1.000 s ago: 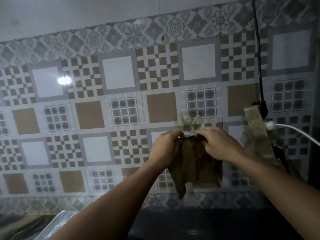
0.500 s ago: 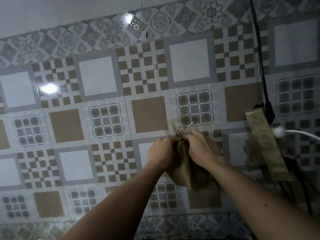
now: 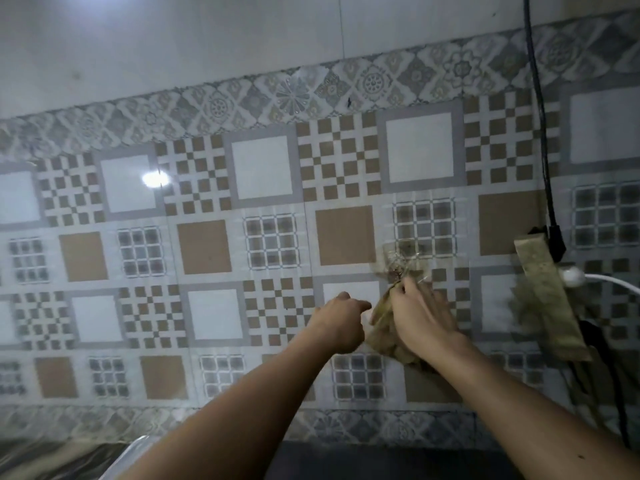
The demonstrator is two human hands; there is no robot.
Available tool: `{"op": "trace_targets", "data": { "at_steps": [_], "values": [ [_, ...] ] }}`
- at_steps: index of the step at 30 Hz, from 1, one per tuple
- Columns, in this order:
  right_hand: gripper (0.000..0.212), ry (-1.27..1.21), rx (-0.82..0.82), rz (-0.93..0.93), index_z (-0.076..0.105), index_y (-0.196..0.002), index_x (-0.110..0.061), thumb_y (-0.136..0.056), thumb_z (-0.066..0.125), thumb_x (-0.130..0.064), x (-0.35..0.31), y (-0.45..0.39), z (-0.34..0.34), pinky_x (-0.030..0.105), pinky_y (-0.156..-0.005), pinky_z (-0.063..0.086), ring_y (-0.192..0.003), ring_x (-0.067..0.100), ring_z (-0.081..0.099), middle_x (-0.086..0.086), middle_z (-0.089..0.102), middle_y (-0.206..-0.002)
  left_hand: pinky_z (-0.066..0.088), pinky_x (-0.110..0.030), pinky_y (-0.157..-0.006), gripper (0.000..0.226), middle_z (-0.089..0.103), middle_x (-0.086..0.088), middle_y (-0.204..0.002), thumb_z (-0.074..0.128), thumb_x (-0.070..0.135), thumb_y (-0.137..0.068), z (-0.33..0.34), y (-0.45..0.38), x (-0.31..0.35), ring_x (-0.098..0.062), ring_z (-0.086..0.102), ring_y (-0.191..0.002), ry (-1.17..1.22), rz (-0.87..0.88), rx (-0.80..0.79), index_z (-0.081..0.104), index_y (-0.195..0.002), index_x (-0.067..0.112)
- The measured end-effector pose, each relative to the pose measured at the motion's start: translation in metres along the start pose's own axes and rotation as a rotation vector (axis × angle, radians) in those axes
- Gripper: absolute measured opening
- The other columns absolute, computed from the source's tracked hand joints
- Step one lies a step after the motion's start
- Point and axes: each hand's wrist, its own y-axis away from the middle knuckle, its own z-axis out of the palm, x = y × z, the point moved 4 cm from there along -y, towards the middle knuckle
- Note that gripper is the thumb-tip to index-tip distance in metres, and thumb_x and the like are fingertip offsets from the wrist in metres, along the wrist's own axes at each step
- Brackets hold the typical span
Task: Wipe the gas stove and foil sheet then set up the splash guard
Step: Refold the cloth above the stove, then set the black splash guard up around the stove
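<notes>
And here we are in a home kitchen, right up against the cooking wall. The patterned tile backsplash [image 3: 270, 209] fills the view, brown and white squares with checks and grids, with a floral border band [image 3: 298, 95] along twelve o'clock and plain pale wall [image 3: 173, 39] above it. At three o'clock, a black cable [image 3: 540, 116] drops down to a plug [image 3: 556, 237], with a white cord [image 3: 616, 284] leading off and a grimy strip of tape [image 3: 550, 303] stuck over the tiles. At seven o'clock, crinkled shiny sheeting [image 3: 52, 455] lies over the dark surface [image 3: 381, 460] at the wall's foot. A lamp's reflection [image 3: 154, 179] glints off the glossy tile at ten o'clock.
</notes>
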Motion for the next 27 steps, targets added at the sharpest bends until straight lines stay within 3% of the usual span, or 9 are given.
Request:
{"op": "trace_targets", "data": {
  "at_steps": [4,11,16,19,23,27],
  "values": [
    [0.029,-0.125,-0.054,-0.109,0.055,-0.118,-0.015,-0.090,0.048,-0.009,-0.051,0.048,-0.011,0.036,-0.085,0.048,-0.105,0.023,0.051,0.005,0.048,-0.123,0.039,-0.044,-0.109,0.047,0.044,-0.007,-0.143,0.050,0.017,-0.096,-0.020,0.079,-0.026,-0.025,0.045,-0.130,-0.009,-0.005,0.034,0.043,-0.142,0.022],
    [0.031,-0.321,-0.307,-0.364,0.061,-0.116,-0.018,-0.086,0.054,-0.014,-0.181,0.173,-0.034,0.027,-0.092,0.043,-0.112,0.018,0.051,0.000,0.053,-0.119,0.043,-0.027,-0.095,0.036,0.062,-0.006,-0.129,0.056,0.028,-0.094,-0.037,0.261,-0.107,-0.021,0.058,-0.116,0.171,-0.153,-0.081,0.060,-0.129,0.020],
    [0.022,-0.396,-0.383,-0.558,0.064,-0.105,-0.016,-0.086,0.054,-0.021,-0.286,0.246,-0.036,0.025,-0.085,0.041,-0.106,0.018,0.054,0.000,0.059,-0.104,0.045,-0.029,-0.094,0.032,0.066,-0.008,-0.123,0.060,0.028,-0.091,-0.031,0.383,-0.177,-0.023,0.059,-0.114,0.231,-0.363,-0.122,0.068,-0.119,0.014],
    [0.026,-0.437,-0.435,-0.625,0.063,-0.112,-0.018,-0.088,0.054,-0.025,-0.332,0.276,-0.024,0.031,-0.091,0.045,-0.105,0.014,0.053,-0.001,0.060,-0.111,0.042,-0.029,-0.096,0.037,0.062,-0.010,-0.128,0.055,0.031,-0.095,-0.019,0.441,-0.213,-0.025,0.056,-0.118,0.214,-0.494,-0.159,0.064,-0.125,0.010],
    [0.029,-0.389,-0.597,-0.742,0.059,-0.119,-0.018,-0.092,0.053,-0.026,-0.386,0.307,-0.001,0.030,-0.093,0.044,-0.108,0.015,0.053,0.000,0.057,-0.120,0.047,-0.031,-0.094,0.040,0.064,-0.013,-0.124,0.066,0.030,-0.088,0.006,0.512,-0.277,-0.027,0.059,-0.113,0.269,-0.749,-0.159,0.064,-0.119,0.005],
    [0.030,-0.253,-0.839,-0.811,0.057,-0.122,-0.016,-0.094,0.055,-0.024,-0.430,0.317,0.030,0.024,-0.079,0.046,-0.098,0.015,0.057,0.003,0.062,-0.119,0.049,-0.028,-0.085,0.041,0.068,-0.014,-0.116,0.069,0.030,-0.084,0.038,0.582,-0.337,-0.026,0.063,-0.106,0.240,-0.972,-0.202,0.064,-0.117,0.006]
  ]
}}
